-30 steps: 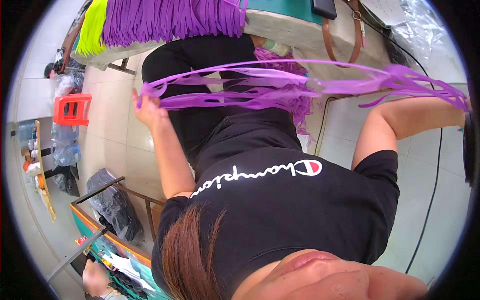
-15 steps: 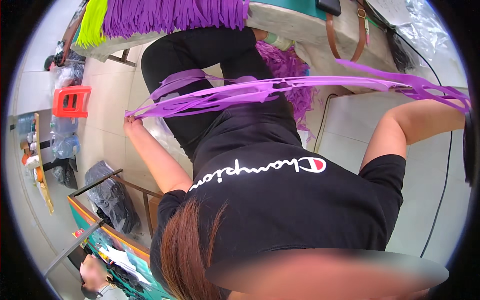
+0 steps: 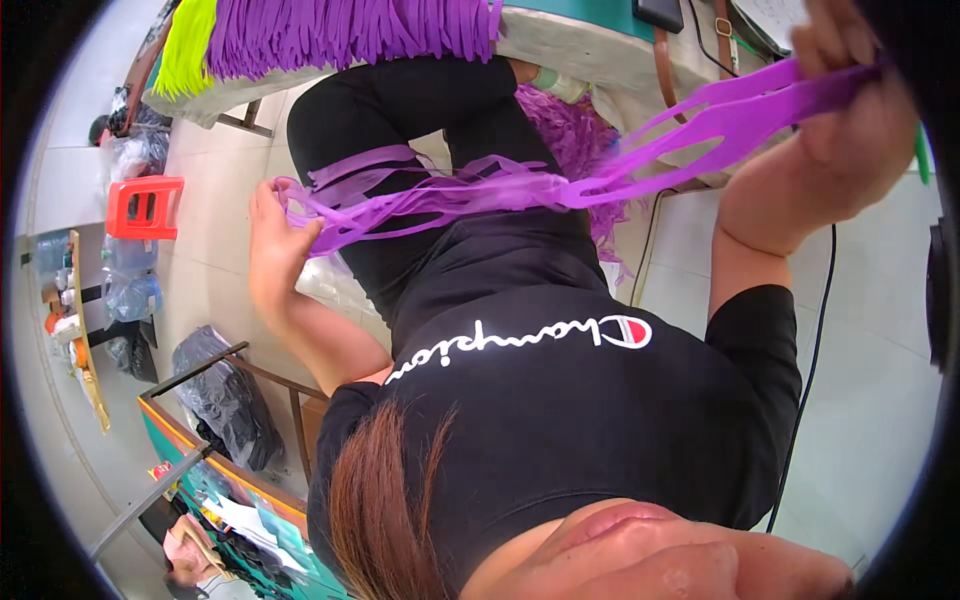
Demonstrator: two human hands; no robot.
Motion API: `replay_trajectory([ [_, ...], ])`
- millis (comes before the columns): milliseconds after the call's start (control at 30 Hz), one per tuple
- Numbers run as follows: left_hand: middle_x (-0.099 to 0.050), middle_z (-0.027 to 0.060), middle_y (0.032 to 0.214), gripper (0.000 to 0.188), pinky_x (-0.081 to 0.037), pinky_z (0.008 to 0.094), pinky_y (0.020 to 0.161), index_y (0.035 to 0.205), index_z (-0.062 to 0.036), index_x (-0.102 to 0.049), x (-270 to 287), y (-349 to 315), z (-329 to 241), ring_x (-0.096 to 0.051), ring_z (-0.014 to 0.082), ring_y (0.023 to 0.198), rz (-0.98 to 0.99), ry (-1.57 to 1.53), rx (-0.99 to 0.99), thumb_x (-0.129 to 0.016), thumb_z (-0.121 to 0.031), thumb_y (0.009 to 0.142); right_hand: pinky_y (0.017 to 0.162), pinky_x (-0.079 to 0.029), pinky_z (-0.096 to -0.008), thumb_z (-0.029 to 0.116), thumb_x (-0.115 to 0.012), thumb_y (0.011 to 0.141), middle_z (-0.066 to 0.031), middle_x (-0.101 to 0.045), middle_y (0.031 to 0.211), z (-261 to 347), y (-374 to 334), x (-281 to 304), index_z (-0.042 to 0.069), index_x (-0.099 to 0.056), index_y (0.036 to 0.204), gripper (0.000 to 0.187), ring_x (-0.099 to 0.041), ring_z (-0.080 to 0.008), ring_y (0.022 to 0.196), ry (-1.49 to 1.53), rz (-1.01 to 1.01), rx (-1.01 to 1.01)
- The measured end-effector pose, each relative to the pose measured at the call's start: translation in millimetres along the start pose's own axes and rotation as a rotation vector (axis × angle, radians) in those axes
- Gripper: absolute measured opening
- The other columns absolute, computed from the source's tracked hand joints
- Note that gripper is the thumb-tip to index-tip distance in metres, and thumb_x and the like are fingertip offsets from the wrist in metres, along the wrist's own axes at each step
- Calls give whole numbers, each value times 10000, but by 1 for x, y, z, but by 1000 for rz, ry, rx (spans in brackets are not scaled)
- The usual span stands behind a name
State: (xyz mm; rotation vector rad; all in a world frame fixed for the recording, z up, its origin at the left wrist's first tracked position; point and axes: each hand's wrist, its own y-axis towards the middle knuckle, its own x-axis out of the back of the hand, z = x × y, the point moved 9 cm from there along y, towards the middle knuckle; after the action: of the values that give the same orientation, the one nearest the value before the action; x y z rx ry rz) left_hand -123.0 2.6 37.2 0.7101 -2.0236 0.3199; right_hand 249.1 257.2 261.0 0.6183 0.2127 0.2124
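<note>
A length of purple strips (image 3: pixel 500 192) with long slits stretches across in front of me, over my black-trousered legs. My left hand (image 3: pixel 275 235) has its fingers curled around the left end, the thumb beside a loop of it. High at the right, my right hand (image 3: pixel 850 110) grips the other end. That hand is blurred and partly cut off by the dark rim of the view, so its fingertips are hard to see. Between the hands the strips sag and twist near the middle, then fan into wider bands toward the right.
Purple fringe strips (image 3: pixel 350 35) and lime-yellow ones (image 3: pixel 185 50) hang over the table edge ahead. A heap of purple strips (image 3: pixel 575 130) lies beyond my legs. A red stool (image 3: pixel 145 208) and a plastic-wrapped bundle (image 3: pixel 225 400) stand left. A black cable (image 3: pixel 805 400) runs at the right.
My right hand has swung up and inward from the right edge, bringing its end of the strips higher. My left hand has turned and closed further around its end. The strips now sag more.
</note>
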Motion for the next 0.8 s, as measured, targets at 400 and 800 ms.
replay_trajectory([
  [400, -550, 174, 1112, 657, -470, 406, 794, 1220, -34, -426, -33, -21, -174, -587, 322, 996, 60, -551, -523, -779, -236, 705, 418, -353, -143, 415, -553, 921, 23, -479, 561, 19, -19, -164, 114, -537, 690, 379, -422, -10, 454, 114, 419, 7],
  [800, -584, 142, 995, 288, -454, 371, 848, 1039, -4, -583, -74, -66, -192, -578, 299, 925, 782, -1034, -961, -554, -86, 764, 429, -313, -185, 355, -524, 952, 21, -479, 614, 19, 26, -312, 44, -570, 764, 367, -393, -45, 495, 166, 853, -109],
])
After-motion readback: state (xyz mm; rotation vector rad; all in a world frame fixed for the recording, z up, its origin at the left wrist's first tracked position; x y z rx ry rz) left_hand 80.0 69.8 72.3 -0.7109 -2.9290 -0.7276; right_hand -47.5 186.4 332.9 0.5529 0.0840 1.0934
